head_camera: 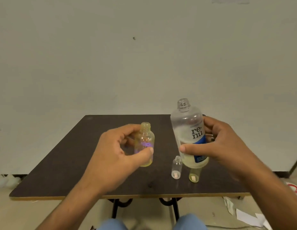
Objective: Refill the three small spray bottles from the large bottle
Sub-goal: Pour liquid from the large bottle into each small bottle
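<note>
Yellowish liquid sits low in the big bottle (189, 135), which the right hand (217, 146) holds above the table (78, 163). The grip is closed round its labelled middle, thumb across the front and fingers behind. The bottle stands nearly upright, leaning a little to the left, and its threaded neck is open with no cap on. I take it that it is kept upright so nothing spills before the pour.

The left hand (114, 151) holds a small yellow-tinted bottle (145, 145), pinched between the thumb low on the front and the fingers curled behind. This one is also upright and open at the mouth, with only a little liquid showing at its base. It seems to be lifted clear of the table, near the big bottle but apart from it, probably so the two necks can be brought together.

Two more small bottles stand on the table below the big one. The clear one (176, 168) has an open neck and looks empty. The yellowish one (194, 175) is partly hidden behind the base of the big bottle, so I cannot see its neck. They stand just beside each other, close under the right hand, handy for their turn.

I see no spray tops anywhere on the table. My guess is that the pour into the held bottle comes next; its narrow mouth will need careful aim.
</note>
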